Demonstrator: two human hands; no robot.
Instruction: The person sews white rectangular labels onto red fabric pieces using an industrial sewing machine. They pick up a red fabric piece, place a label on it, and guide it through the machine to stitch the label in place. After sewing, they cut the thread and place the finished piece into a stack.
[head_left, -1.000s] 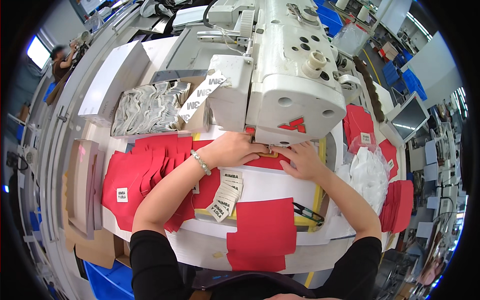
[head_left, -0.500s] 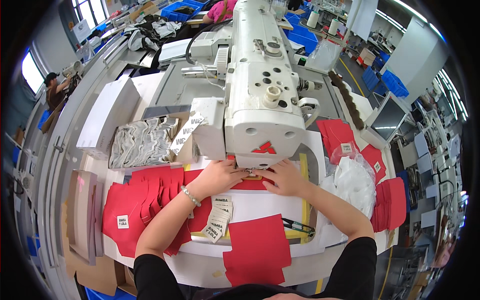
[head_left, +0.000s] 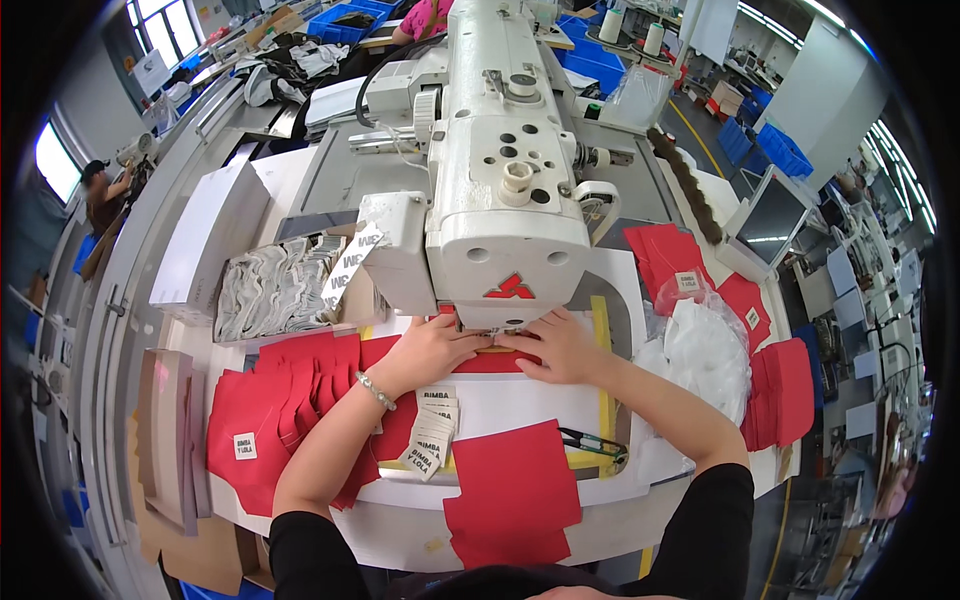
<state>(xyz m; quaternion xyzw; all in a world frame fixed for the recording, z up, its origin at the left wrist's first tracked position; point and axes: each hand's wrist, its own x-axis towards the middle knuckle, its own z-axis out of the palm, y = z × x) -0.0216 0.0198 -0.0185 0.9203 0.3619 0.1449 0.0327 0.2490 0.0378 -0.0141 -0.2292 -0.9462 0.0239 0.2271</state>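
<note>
A white industrial sewing machine [head_left: 505, 240] stands over the table, its head low above both of my hands. Under its needle area lies a red fabric piece [head_left: 490, 364], partly covered by my fingers. My left hand [head_left: 432, 352] rests on the left of this piece with its fingers stretched toward the needle. On the other side, my right hand [head_left: 553, 348] lies with fingers extended and apart. The head hides some fingertips. Closer to me are a loose pile of white printed labels [head_left: 433, 428] and another flat red piece [head_left: 514, 490].
Stacked red pieces [head_left: 270, 400] lie at left, below a box of bundled pale strips [head_left: 275, 290]. Thread snips [head_left: 592, 443] lie at right, near a clear plastic bag [head_left: 700, 365] and more red pieces [head_left: 780, 395]. A screen [head_left: 768, 225] stands farther right.
The whole view has shifted slightly, so the machine sits a little farther left in the picture. Both hands stay at the red piece under the machine head.
</note>
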